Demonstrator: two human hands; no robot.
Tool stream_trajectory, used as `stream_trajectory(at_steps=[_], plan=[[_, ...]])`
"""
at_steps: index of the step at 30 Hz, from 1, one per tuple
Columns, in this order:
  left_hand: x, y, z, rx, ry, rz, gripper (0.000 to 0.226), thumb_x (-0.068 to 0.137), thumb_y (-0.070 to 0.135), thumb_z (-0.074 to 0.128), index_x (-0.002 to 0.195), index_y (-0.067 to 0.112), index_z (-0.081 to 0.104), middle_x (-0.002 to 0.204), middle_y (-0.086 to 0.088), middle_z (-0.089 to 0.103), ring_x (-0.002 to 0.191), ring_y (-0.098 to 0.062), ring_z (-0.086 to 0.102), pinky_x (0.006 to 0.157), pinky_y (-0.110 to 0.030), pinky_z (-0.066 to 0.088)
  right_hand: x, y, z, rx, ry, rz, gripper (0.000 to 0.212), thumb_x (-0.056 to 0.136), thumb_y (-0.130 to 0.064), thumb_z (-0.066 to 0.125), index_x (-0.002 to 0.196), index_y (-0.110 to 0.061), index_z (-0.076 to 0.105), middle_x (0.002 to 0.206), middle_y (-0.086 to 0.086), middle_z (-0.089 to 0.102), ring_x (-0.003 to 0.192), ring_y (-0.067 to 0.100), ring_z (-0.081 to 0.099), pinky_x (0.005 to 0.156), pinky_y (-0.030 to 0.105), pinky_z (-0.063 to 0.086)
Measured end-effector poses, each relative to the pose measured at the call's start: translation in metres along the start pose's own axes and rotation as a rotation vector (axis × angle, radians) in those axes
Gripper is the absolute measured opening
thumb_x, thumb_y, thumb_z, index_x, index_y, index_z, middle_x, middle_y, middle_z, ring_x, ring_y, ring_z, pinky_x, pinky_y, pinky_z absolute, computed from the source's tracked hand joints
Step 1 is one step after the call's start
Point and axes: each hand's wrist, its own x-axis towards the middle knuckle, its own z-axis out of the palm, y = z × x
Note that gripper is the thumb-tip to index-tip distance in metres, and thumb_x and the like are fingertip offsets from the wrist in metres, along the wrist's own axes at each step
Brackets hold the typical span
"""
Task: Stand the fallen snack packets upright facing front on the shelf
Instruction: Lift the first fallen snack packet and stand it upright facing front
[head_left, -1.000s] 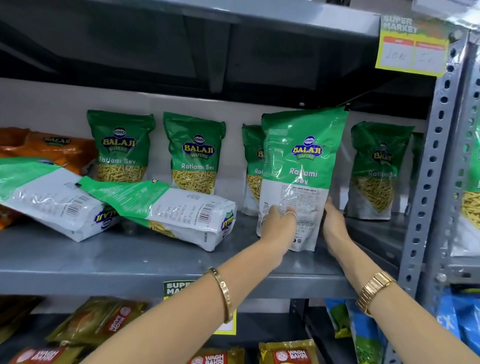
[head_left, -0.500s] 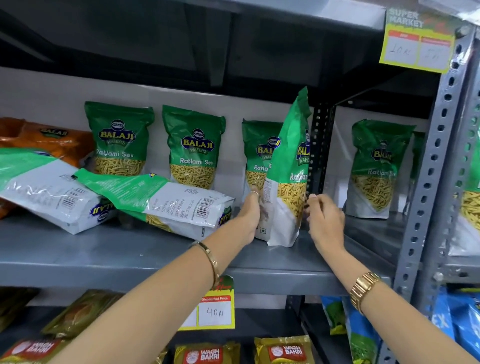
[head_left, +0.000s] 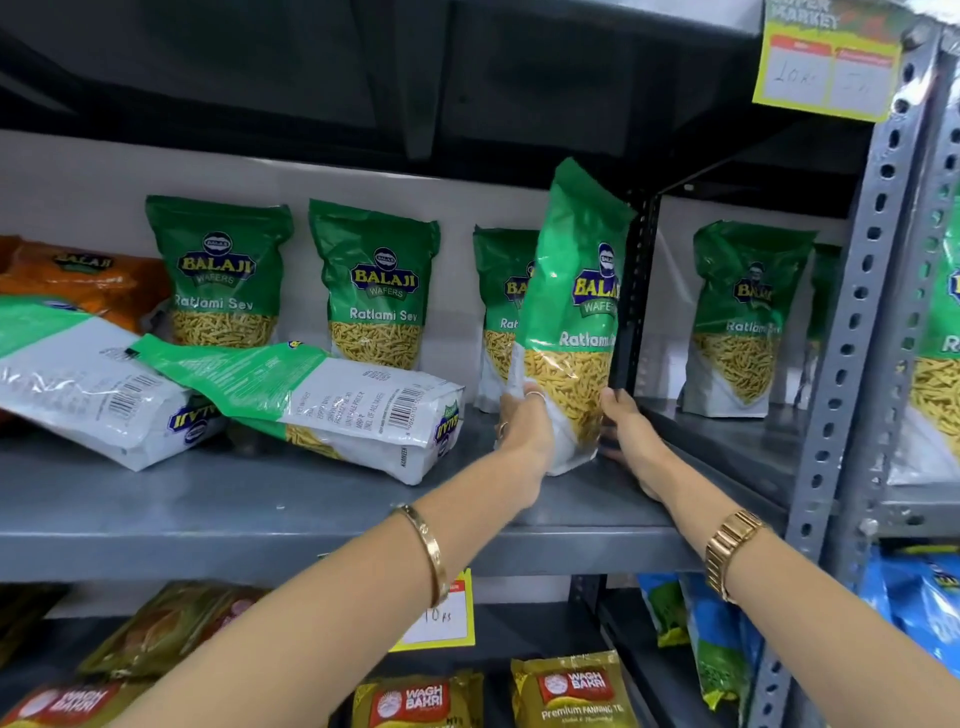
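A green Ratlami Sev packet (head_left: 571, 312) stands upright on the grey shelf (head_left: 311, 519), its front turned partly to the right. My left hand (head_left: 524, 431) grips its lower left side and my right hand (head_left: 628, 436) presses its lower right edge. Two more green packets lie fallen with their white backs up: one in the middle (head_left: 322, 400), one at the far left (head_left: 78, 374). Behind them several packets stand upright facing front, such as one (head_left: 218, 270) and another (head_left: 376, 286).
An orange packet (head_left: 78, 275) lies at the back left. A dark upright post (head_left: 636, 291) stands just right of the held packet. A perforated grey post (head_left: 852, 332) borders the right bay, where more green packets (head_left: 743, 317) stand. Tea packets (head_left: 571, 691) fill the shelf below.
The held packet has turned from back-facing through edge-on until its front shows, still angled right. Both hands stayed at its base and it came down onto the shelf.
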Motion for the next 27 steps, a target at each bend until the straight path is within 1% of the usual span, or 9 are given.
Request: stream_trajectory(at_steps=[3,5,7,8,11,16,19,24,27], plan=[[0.011,0.009,-0.012,0.066,-0.036,-0.006,0.049,0.102,0.029,0.021,0.147,0.009,0.025,0.147,-0.012,0.036,0.123,-0.022,0.044,0.101,-0.031,0.03,0.0,-0.001,-0.002,-0.066,0.115,-0.029,0.074,0.092,-0.051,0.035,0.15,-0.02,0.001,0.156,0.009,0.025,0.141,0.032,0.029,0.114,0.052,0.026],[0.023,0.009,-0.017,0.148,-0.023,-0.025,0.046,0.101,0.022,0.023,0.141,0.004,0.035,0.128,-0.013,0.05,0.115,-0.023,0.048,0.096,-0.031,0.033,-0.001,-0.001,-0.003,-0.102,0.159,-0.048,0.069,0.091,-0.051,0.036,0.148,-0.017,0.017,0.153,0.013,0.031,0.137,0.034,0.033,0.112,0.052,0.031],[0.028,0.009,-0.019,0.231,-0.025,-0.056,0.047,0.099,0.022,0.025,0.141,0.004,0.038,0.138,-0.015,0.047,0.126,-0.027,0.044,0.106,-0.035,0.031,-0.004,0.0,-0.003,-0.164,0.184,-0.074,0.058,0.089,-0.052,0.038,0.134,-0.015,0.044,0.14,0.015,0.045,0.128,0.035,0.043,0.105,0.053,0.038],[0.029,0.008,-0.019,0.262,-0.034,-0.062,0.049,0.099,0.025,0.025,0.143,0.006,0.035,0.145,-0.015,0.041,0.132,-0.028,0.039,0.109,-0.036,0.029,-0.006,-0.001,-0.003,-0.195,0.196,-0.077,0.053,0.087,-0.052,0.04,0.125,-0.016,0.048,0.134,0.014,0.049,0.123,0.036,0.046,0.102,0.054,0.041],[0.032,0.006,-0.019,0.334,-0.069,-0.062,0.057,0.1,0.037,0.021,0.15,0.008,0.022,0.156,-0.011,0.027,0.141,-0.027,0.028,0.116,-0.035,0.024,-0.009,-0.001,-0.005,-0.199,0.187,-0.07,0.041,0.089,-0.047,0.046,0.118,-0.018,0.043,0.132,0.013,0.051,0.121,0.033,0.046,0.102,0.045,0.039],[0.029,0.005,-0.022,0.362,-0.103,-0.066,0.063,0.099,0.044,0.019,0.151,0.007,0.017,0.16,-0.009,0.016,0.146,-0.023,0.018,0.119,-0.033,0.016,-0.01,-0.005,-0.005,-0.065,0.05,0.034,0.062,0.093,-0.043,0.042,0.142,-0.009,0.024,0.148,0.01,0.038,0.135,0.029,0.035,0.108,0.04,0.027],[0.027,0.004,-0.023,0.367,-0.117,-0.055,0.063,0.1,0.043,0.019,0.15,0.006,0.014,0.16,-0.008,0.014,0.147,-0.021,0.016,0.118,-0.031,0.014,-0.014,-0.008,-0.011,-0.05,-0.072,0.113,0.078,0.083,-0.058,0.048,0.144,-0.014,0.028,0.152,0.005,0.035,0.139,0.026,0.03,0.117,0.043,0.019],[0.014,0.005,-0.026,0.395,-0.141,-0.044,0.06,0.101,0.039,0.021,0.151,0.005,0.012,0.16,-0.006,0.014,0.147,-0.019,0.016,0.116,-0.028,0.015,-0.018,-0.007,-0.027,0.021,-0.167,0.116,0.098,0.062,-0.065,0.063,0.143,-0.016,0.036,0.154,0.005,0.033,0.142,0.025,0.027,0.12,0.043,0.011],[0.003,0.005,-0.028,0.404,-0.157,-0.038,0.059,0.101,0.037,0.023,0.15,0.005,0.015,0.16,-0.005,0.015,0.146,-0.018,0.017,0.116,-0.027,0.015,-0.032,-0.011,-0.031,-0.002,-0.184,0.117,0.095,0.065,-0.065,0.061,0.143,-0.018,0.034,0.154,0.002,0.033,0.142,0.024,0.027,0.12,0.041,0.012]])
